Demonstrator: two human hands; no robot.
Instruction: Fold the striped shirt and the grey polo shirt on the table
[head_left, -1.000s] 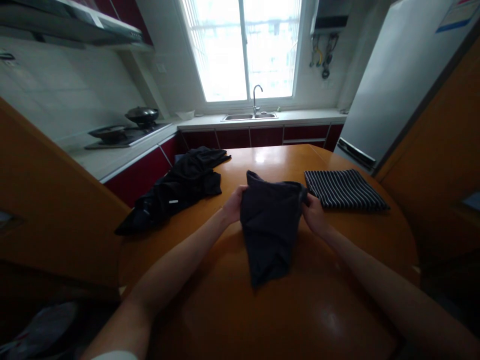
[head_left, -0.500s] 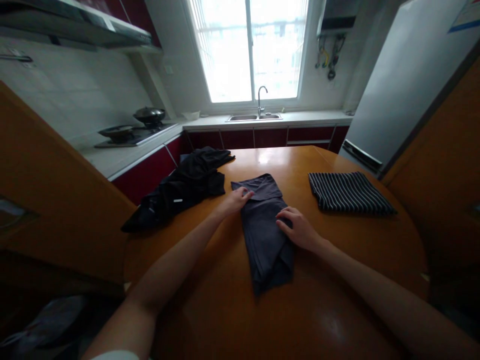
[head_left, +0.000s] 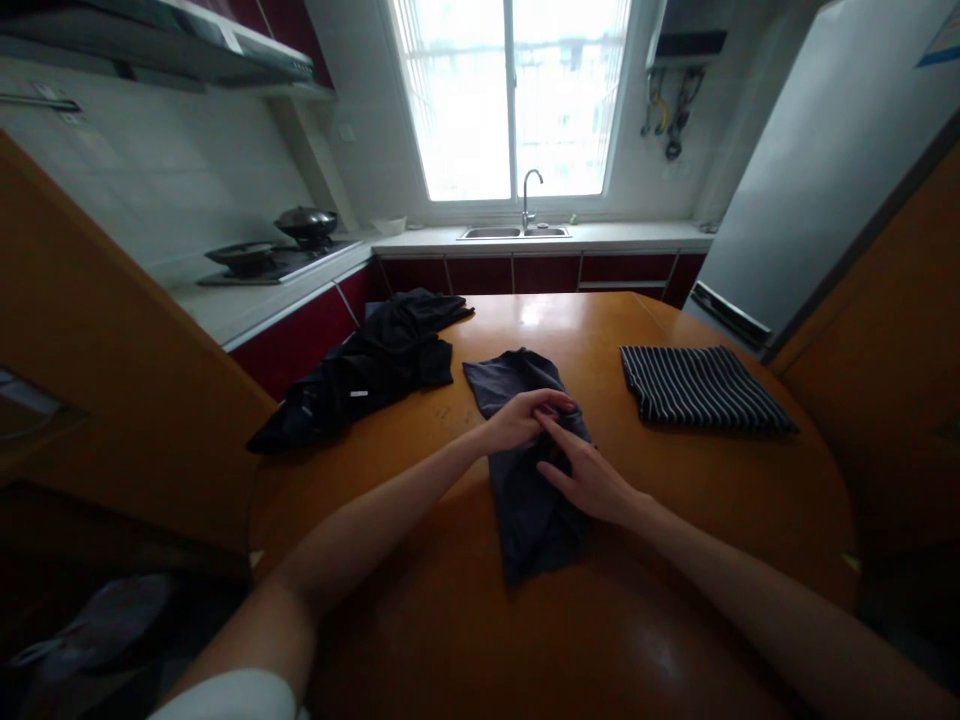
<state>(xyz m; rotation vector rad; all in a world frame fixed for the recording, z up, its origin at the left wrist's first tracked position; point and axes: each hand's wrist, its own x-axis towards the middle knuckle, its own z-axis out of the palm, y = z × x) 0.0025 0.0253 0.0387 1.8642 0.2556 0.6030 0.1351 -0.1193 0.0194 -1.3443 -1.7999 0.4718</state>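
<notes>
A dark grey folded garment (head_left: 525, 490) lies lengthwise on the round wooden table (head_left: 675, 560) in front of me. My left hand (head_left: 521, 420) rests across its middle, fingers curled and pinching the cloth. My right hand (head_left: 589, 478) lies on the garment just to the right, fingers stretched flat towards the left hand. The garment's far end (head_left: 502, 375) is loosely bunched.
A heap of black clothing (head_left: 360, 370) hangs over the table's left edge. A folded striped cloth (head_left: 701, 388) lies at the right. Behind stand a counter with sink (head_left: 514, 232), a stove with pans (head_left: 277, 250), and a fridge (head_left: 810, 170).
The garment was held up by both hands, then laid flat on the table. My left hand moved from its far end to the middle; my right hand stays pressed beside it.
</notes>
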